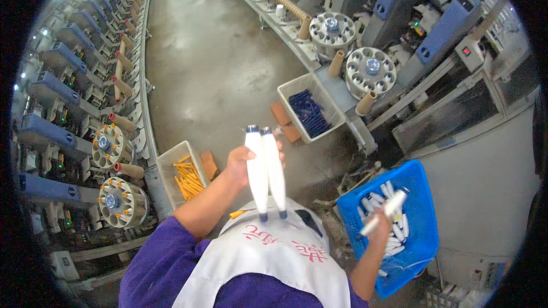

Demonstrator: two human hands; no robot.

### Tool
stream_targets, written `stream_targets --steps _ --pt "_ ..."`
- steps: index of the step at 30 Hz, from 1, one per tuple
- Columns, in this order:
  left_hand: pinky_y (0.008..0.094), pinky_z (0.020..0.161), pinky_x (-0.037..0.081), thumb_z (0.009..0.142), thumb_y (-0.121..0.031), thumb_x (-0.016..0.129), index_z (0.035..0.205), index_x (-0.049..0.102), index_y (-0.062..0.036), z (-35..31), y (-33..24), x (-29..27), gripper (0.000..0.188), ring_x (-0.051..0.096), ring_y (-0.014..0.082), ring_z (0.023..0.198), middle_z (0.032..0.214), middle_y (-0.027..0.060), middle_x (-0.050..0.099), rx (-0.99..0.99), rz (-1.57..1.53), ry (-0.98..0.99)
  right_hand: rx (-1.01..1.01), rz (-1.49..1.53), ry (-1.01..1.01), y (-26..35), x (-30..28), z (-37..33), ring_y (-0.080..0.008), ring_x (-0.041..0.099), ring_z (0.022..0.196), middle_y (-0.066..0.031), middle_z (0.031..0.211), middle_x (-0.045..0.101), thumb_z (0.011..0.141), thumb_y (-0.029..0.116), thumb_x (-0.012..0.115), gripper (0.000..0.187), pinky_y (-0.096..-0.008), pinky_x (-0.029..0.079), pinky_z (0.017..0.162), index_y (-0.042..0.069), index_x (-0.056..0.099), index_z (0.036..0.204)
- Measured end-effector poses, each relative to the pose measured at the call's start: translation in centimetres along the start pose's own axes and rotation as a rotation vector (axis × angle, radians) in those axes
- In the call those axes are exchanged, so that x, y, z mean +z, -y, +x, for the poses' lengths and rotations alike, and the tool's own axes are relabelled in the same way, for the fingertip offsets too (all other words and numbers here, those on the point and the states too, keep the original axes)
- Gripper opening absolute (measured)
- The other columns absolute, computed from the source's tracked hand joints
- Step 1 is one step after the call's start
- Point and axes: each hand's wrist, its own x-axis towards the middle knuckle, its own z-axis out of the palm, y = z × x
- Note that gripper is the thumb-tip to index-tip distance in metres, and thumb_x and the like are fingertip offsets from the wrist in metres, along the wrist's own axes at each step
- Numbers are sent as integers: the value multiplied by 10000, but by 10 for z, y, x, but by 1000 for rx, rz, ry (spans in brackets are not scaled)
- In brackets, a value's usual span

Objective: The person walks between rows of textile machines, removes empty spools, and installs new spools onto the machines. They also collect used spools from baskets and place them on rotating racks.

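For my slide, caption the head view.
Left hand grips two white bobbins; right hand holds another over a blue basket.

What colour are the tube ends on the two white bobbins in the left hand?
Dark blue; the tube ends show best in the head view.

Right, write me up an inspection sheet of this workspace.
Surface: grey floor with shiny patches.
Job's things: paired white bobbins and a single white bobbin, all held; blue basket with loose bobbins.
Clutter: pale left bin with orange tubes; pale right bin with dark blue tubes; reddish-brown blocks beside both.
Left grip: closed on the pair.
Right grip: closed on the single, over the basket.
Cables: nothing seen.
Surroundings: machine rows both sides.
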Motion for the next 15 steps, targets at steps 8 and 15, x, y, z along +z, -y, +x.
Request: stream_targets --steps 8,15 --pt "494 941 418 517 -206 646 1234 412 -73 87 -30 8 765 542 312 992 1062 136 521 33 7 130 -93 -1036 -613 -25 -233 60 -353 577 964 -248 1087 582 796 290 675 584 -417 450 854 -107 474 1173" --pt "467 964 404 554 -101 653 1271 381 -67 181 -10 57 768 524 311 1059 1120 157 518 -95 64 287 -610 -629 -20 56 0 116 -297 442 1185 -212 1232 505 926 244 487 477 -365 324 1012 -52 386 1287"
